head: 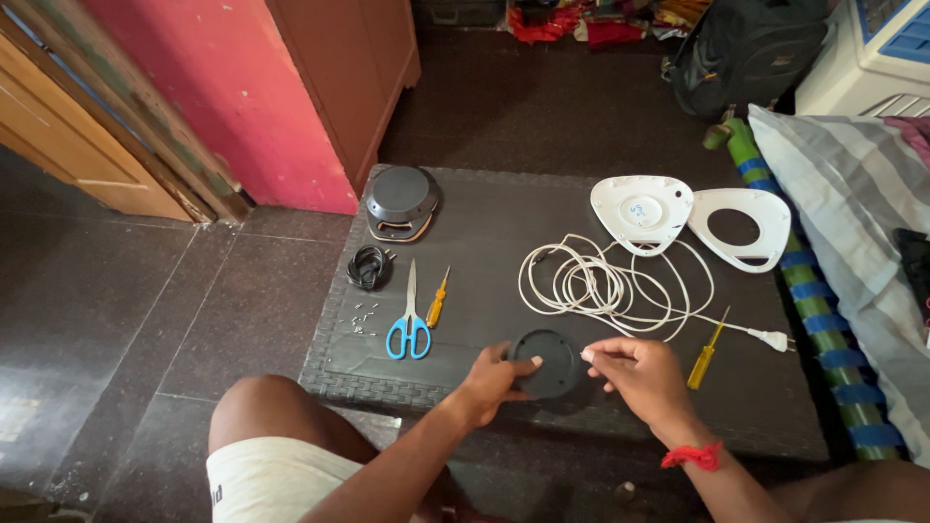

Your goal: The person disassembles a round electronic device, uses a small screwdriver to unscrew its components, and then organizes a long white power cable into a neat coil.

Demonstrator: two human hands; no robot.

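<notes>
A round black disc-shaped part (pixel 548 361) lies near the front edge of a dark low table (pixel 504 218). My left hand (pixel 492 380) grips its left rim with the thumb on top. My right hand (pixel 639 373) rests at the disc's right rim, fingers pinched together; whether they hold something small I cannot tell. A coiled white power cord (pixel 593 283) with a plug (pixel 775 340) lies just behind my hands. A yellow-handled screwdriver (pixel 704 356) lies right of my right hand.
Blue-handled scissors (pixel 410 324), a small orange screwdriver (pixel 437 300), several tiny screws (pixel 364 317) and a coiled black cable (pixel 370 266) lie at the table's left. A dark round housing (pixel 401 199) sits behind them. Two white plastic shells (pixel 642 209) (pixel 744 228) lie at the back right. A striped pillow (pixel 852 194) borders the right.
</notes>
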